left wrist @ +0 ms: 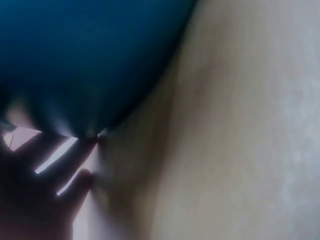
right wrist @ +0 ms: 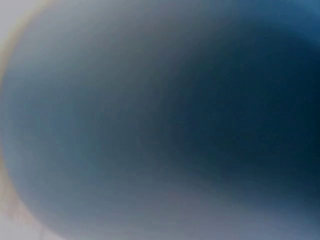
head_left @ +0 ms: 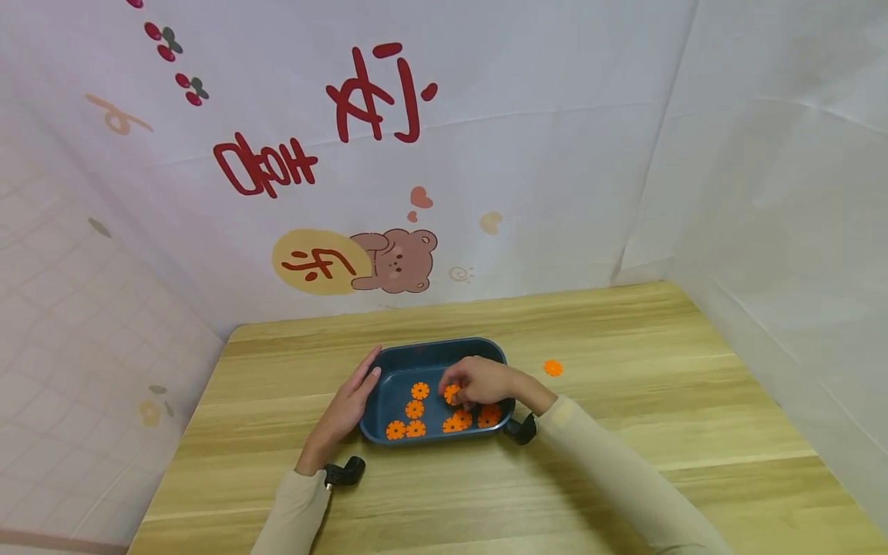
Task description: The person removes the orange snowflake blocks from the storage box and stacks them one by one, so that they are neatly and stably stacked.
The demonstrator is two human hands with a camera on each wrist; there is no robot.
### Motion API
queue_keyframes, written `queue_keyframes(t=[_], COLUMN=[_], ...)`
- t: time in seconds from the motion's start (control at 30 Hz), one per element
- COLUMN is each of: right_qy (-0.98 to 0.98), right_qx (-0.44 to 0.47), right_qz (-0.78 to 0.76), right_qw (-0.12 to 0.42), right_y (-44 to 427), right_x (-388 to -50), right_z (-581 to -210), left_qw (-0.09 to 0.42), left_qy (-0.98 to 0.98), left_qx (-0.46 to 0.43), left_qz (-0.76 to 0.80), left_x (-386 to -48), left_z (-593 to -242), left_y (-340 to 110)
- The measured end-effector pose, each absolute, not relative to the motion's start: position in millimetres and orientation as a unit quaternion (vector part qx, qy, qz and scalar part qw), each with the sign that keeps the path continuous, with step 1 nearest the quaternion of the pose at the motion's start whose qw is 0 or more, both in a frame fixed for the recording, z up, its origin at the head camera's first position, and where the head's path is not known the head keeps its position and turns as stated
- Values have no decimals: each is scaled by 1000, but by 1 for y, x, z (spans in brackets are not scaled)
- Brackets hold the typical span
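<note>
A dark blue rectangular basin [head_left: 433, 439] with rounded corners stands on the wooden table. Several orange plastic snowflake building discs [head_left: 415, 409] lie in it, mostly along its near side. My left hand [head_left: 349, 405] rests against the basin's left end with fairly straight fingers. In the left wrist view, dark fingers [left wrist: 75, 155] touch the outside of the blue wall. Inside the basin, my right hand [head_left: 482, 380] has curled fingers and pinches an orange snowflake disc [head_left: 452, 395]. The right wrist view holds only blurred blue wall [right wrist: 125, 125], hiding that hand.
A single orange snowflake disc [head_left: 553, 368] lies on the table [head_left: 624, 432], right of the basin. Behind the table hangs a white printed cloth [head_left: 541, 154] with red characters and a bear. Black wrist cameras [head_left: 347, 470] sit on both wrists, the right one close to the basin's corner.
</note>
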State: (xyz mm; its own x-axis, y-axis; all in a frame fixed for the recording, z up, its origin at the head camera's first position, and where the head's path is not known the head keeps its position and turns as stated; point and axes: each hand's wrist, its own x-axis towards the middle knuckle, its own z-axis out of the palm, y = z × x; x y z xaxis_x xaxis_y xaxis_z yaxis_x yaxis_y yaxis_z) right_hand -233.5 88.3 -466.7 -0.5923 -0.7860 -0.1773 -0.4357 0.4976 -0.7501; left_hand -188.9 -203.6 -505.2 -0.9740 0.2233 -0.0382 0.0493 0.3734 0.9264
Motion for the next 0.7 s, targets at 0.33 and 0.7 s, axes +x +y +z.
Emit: queue_keyframes(t=[0.33, 0.7], right_qy=[801, 768], right_qx=[-349, -371], right_qz=[-405, -453], right_qw=[271, 260], right_y=[97, 111], right_x=[-234, -231], right_z=[-464, -462], left_qw=[80, 84], left_qy=[827, 825], left_qx=[95, 98], left_qz=[549, 551], left_x=[-190, -192], left_z=[-503, -503], left_y=[-202, -202])
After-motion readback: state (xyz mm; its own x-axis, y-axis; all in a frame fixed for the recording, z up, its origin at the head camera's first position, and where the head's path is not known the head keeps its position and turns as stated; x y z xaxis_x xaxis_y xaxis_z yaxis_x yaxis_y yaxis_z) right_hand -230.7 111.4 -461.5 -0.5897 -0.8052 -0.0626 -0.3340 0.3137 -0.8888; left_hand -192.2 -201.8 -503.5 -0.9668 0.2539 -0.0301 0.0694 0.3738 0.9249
